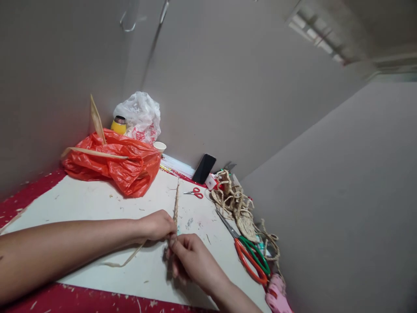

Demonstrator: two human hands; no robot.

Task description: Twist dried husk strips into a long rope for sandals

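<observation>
Head camera view looks down on a white work board [97, 204] laid over a red, speckled table [29, 193], and the board serves as the landmark for everything else. Near its front edge the person's left hand [158, 225] and right hand [192, 258] meet, almost touching. Both are pinched shut on the near end of a thin, pale twisted straw cord [176, 204], which runs from the fingers straight toward the far side of the board. A flat, pale strip of dried leaf [125, 261] trails out from under the left hand across the board toward its front edge.

At the far left corner of the board sits a crumpled orange-red plastic bag [120, 163] with long dry leaf blades sticking out of it. Behind that bag stand a yellow jar with a dark lid [119, 125], a white plastic bag with red print [140, 115] and a small paper cup [159, 146].

On the far side of the board lie small red-handled scissors [195, 192], with a black phone [204, 168] leaning against the wall beyond. Along the right edge of the board lies a heap of braided natural rope [236, 204], and just in front of it large scissors with red and green handles [250, 256]. A pink object [276, 295] lies at the front right corner; I cannot tell what it is.
</observation>
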